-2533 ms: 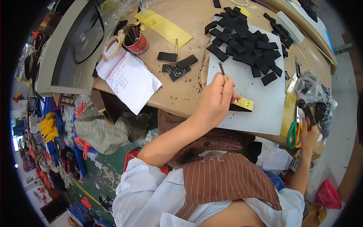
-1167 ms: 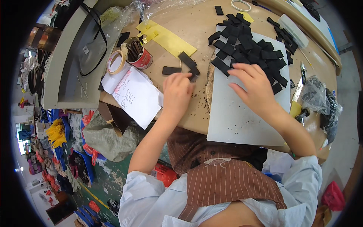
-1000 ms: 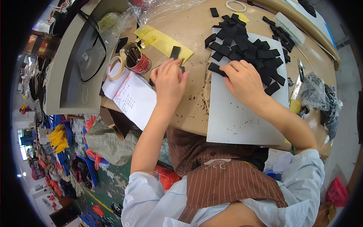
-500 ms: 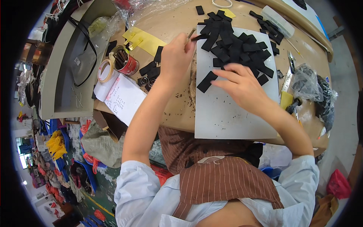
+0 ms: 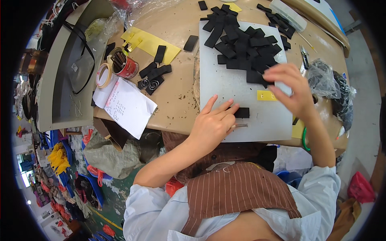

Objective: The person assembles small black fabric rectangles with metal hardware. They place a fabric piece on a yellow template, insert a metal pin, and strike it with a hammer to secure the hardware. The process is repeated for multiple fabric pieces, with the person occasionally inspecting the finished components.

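Note:
My left hand (image 5: 215,125) lies low over the white board (image 5: 257,132), its fingers spread. Its fingertips touch a flat black strip (image 5: 243,113). A thin metal rod (image 5: 241,125) sticks out from beneath the hand, apparently kept between thumb and palm. Raised at the board's right side is my right hand (image 5: 291,90), thumb and forefinger apart and curved, with nothing clear between them. By its thumb a small yellow piece (image 5: 264,95) with two holes rests on the board. Beyond the fingers spreads a heap of black strips (image 5: 241,46).
Left on the table are a red can (image 5: 130,69) of rod-like tools, a tape roll (image 5: 103,76), a notepad (image 5: 128,106), a yellow sheet (image 5: 155,46) and black strips (image 5: 157,71). At right lie a utility knife (image 5: 304,58), plastic bags (image 5: 321,80) and a clear box (image 5: 287,15).
My left hand has come down and right onto the board, over a black strip. My right hand has moved right, off the strip. A single black strip now lies left of the board.

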### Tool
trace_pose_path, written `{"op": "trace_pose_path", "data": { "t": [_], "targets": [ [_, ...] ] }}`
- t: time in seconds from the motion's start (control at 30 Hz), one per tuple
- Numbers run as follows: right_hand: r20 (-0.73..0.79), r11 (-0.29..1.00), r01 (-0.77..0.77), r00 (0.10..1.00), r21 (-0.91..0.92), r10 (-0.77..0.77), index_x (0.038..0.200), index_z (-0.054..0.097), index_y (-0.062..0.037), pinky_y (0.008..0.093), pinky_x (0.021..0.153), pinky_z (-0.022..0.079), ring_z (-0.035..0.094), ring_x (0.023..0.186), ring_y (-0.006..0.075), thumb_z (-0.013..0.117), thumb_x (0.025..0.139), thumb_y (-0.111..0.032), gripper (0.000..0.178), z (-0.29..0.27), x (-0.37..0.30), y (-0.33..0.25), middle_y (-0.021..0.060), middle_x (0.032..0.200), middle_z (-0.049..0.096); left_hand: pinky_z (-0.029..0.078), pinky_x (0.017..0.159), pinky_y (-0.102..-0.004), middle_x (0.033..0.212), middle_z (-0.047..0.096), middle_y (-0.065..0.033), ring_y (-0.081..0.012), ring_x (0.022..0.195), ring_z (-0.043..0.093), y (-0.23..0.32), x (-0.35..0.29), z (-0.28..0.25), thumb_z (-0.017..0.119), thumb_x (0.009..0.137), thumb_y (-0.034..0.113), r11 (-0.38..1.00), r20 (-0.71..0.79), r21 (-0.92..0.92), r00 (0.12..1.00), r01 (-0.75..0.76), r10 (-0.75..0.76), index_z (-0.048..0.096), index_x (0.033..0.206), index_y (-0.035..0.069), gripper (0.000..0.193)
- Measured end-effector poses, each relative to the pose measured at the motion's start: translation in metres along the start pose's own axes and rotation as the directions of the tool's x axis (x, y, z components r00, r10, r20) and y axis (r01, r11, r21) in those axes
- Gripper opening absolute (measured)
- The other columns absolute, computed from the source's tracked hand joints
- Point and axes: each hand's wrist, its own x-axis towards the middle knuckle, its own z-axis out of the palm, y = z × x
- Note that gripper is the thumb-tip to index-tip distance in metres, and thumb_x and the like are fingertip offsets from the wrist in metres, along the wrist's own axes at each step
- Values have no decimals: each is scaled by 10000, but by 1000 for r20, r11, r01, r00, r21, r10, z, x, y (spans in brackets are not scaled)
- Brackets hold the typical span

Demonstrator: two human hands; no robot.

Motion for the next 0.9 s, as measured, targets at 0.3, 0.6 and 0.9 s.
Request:
{"op": "trace_pose_path", "data": {
  "t": [0.3, 0.6, 0.9],
  "targets": [
    [53, 976, -139, 990, 170, 131, 1111, 656, -77, 384, 901, 440, 577, 1003, 287, 751, 711, -57, 411, 55, -48, -34, 68, 1033, 664, 268, 1120, -488, 1217, 662, -88, -179, 887, 654, -9, -10, -33, 848, 696, 213, 940, 8, -192, 958, 282, -286, 362, 784, 79, 512],
    [74, 988, -100, 993, 116, 92, 1118, 651, -87, 394, 871, 442, 567, 976, 286, 754, 683, -75, 447, 65, -42, -37, 65, 980, 648, 256, 998, -358, 1099, 705, -72, -135, 774, 624, -17, -13, -15, 836, 726, 150, 952, -5, -237, 979, 196, -203, 305, 851, 85, 550],
    [55, 996, -63, 997, 58, 60, 1139, 638, -92, 400, 868, 452, 567, 981, 286, 756, 682, -83, 473, 70, -42, -36, 57, 978, 648, 318, 947, -395, 915, 692, 22, -135, 747, 615, -16, -9, -11, 805, 729, 89, 929, 6, -265, 964, 257, -265, 434, 908, 72, 411]
  ]
}}
